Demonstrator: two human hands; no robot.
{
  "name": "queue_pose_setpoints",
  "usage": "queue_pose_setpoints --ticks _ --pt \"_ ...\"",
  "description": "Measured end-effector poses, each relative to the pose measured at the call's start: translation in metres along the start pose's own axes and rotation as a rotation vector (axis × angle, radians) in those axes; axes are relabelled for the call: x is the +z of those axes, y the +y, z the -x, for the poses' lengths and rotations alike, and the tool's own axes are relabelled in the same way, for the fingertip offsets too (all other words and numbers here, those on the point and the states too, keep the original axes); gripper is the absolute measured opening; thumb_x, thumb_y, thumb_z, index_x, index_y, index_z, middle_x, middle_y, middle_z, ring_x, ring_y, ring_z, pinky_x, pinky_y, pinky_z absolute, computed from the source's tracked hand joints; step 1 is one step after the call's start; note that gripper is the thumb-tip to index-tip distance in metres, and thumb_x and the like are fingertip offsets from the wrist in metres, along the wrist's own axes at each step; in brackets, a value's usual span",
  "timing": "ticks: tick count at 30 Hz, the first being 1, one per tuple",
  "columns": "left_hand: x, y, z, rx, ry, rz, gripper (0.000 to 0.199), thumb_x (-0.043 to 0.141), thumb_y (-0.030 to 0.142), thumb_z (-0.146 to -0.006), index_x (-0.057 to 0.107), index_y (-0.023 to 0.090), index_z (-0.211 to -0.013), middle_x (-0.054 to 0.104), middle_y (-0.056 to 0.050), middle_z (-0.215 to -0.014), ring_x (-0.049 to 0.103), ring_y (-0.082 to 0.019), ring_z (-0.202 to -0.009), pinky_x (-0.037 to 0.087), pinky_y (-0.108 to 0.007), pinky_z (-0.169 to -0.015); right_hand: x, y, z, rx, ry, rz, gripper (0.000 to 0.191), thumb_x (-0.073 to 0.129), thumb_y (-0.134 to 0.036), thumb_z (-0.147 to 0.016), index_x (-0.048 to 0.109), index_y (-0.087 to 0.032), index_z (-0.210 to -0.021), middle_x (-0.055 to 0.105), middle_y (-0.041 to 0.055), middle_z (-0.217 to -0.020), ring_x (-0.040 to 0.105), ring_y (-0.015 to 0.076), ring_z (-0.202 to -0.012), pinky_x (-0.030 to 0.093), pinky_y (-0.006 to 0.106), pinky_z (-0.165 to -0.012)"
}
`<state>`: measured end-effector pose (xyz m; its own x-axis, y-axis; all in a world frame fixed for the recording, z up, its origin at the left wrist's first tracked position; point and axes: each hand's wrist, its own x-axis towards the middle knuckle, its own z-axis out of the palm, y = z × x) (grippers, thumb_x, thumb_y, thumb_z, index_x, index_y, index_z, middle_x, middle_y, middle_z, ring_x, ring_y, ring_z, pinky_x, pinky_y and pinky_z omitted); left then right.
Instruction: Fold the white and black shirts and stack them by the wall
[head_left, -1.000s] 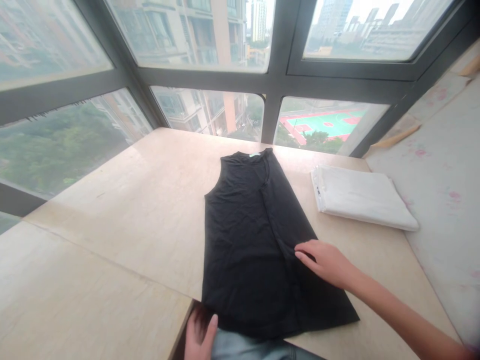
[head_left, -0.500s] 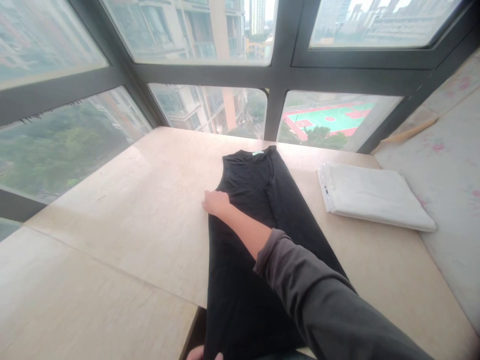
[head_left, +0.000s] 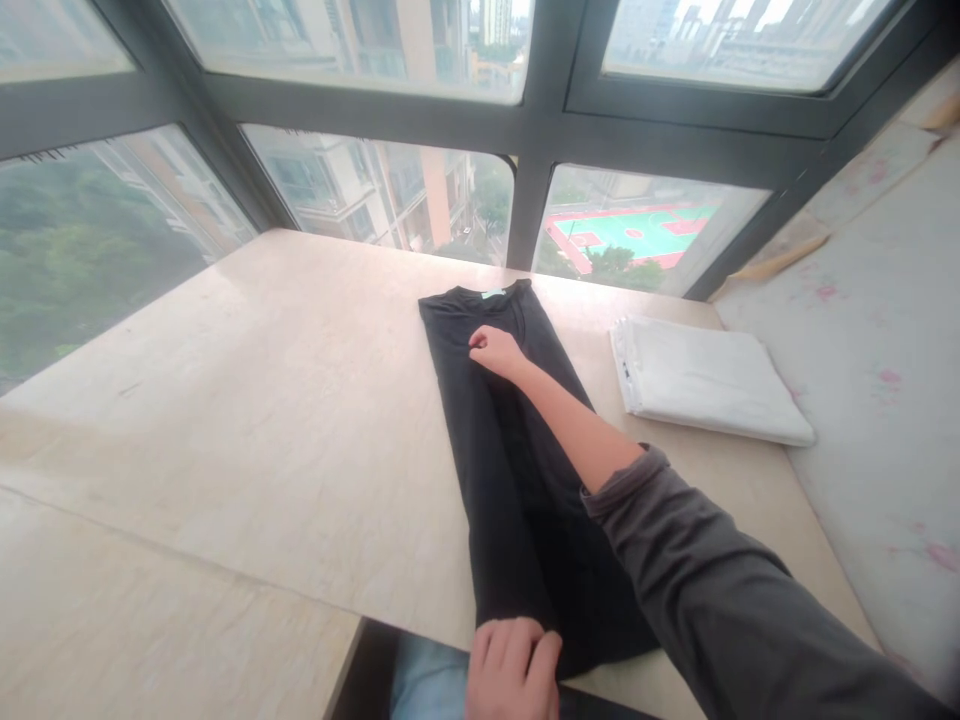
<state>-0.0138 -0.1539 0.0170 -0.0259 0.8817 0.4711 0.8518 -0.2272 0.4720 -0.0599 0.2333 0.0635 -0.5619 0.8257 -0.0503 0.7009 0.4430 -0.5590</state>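
A black top (head_left: 491, 500) lies lengthwise on the pale ledge, its neckline and light label toward the window. Its left side is turned in over the middle, and the turned-in edge runs down the front. My right hand (head_left: 496, 352) is closed on that edge near the chest, with thumb and fingers pinched together. At the near end, my left hand (head_left: 514, 668) is closed over the hem, knuckles up. The right forearm and its rolled dark sleeve cover part of the top's right side.
A folded white cloth (head_left: 709, 380) rests to the right, beside the flower-patterned wall (head_left: 885, 400). Grey window frames (head_left: 521, 220) border the far side of the pale ledge (head_left: 300, 400). A dark gap (head_left: 364, 670) opens at the near edge.
Both hands have moved to the right, bringing the top's left edge inward over its middle. My left hand has come further into view at the hem. The view has shifted slightly.
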Motion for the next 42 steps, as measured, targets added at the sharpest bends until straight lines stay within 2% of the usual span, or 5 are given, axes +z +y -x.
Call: queue_pose_setpoints --ticks 5,13,29,35,42 --pt "0.007 0.006 -0.011 0.045 -0.064 0.014 0.023 0.046 0.003 -0.082 0.063 0.019 -0.085 0.06 -0.005 -0.074 0.054 -0.017 -0.064 0.041 -0.033 -0.063 0.003 0.046 0.016 0.041 0.035 0.022 0.03 0.06 -0.019 -0.085 0.066 -0.02 -0.114 0.072 0.0061 -0.104 0.065 0.0209 -0.099 0.049 0.032 -0.09" --pt "-0.004 0.031 -0.026 0.015 -0.022 0.133 0.021 0.051 0.003 -0.084 0.063 0.018 -0.093 0.062 -0.004 -0.077 0.054 -0.016 -0.068 0.04 -0.03 -0.062 0.008 0.04 0.008 0.012 0.099 -0.042 0.032 0.054 -0.022 -0.09 0.064 -0.02 -0.12 0.072 0.003 -0.105 0.065 0.0169 -0.098 0.049 0.029 -0.092" --pt "0.003 0.024 -0.021 0.064 -0.272 0.075 0.022 0.044 0.008 -0.087 0.063 0.019 -0.089 0.058 -0.006 -0.079 0.053 -0.019 -0.07 0.041 -0.032 -0.063 0.008 0.051 0.026 -0.048 0.122 0.044 0.034 0.054 -0.013 -0.087 0.065 -0.015 -0.119 0.068 0.0103 -0.113 0.058 0.0242 -0.108 0.045 0.038 -0.098" --pt "0.001 0.013 -0.016 0.074 -0.245 0.118 0.021 0.05 0.01 -0.086 0.064 0.017 -0.101 0.063 -0.009 -0.092 0.058 -0.021 -0.081 0.047 -0.033 -0.07 0.004 0.057 0.083 -0.16 0.216 0.042 0.04 0.051 -0.02 -0.09 0.059 -0.013 -0.13 0.062 0.0105 -0.128 0.053 0.0225 -0.119 0.041 0.036 -0.106" --pt "-0.009 -0.006 -0.024 0.16 -0.32 0.138 0.021 0.05 0.01 -0.088 0.065 0.017 -0.102 0.063 -0.009 -0.094 0.058 -0.02 -0.085 0.05 -0.033 -0.074 0.026 0.065 0.164 -0.202 0.145 0.21 0.048 0.048 -0.039 -0.097 0.054 -0.019 -0.139 0.038 0.0114 -0.156 0.028 0.0294 -0.146 0.022 0.05 -0.12"
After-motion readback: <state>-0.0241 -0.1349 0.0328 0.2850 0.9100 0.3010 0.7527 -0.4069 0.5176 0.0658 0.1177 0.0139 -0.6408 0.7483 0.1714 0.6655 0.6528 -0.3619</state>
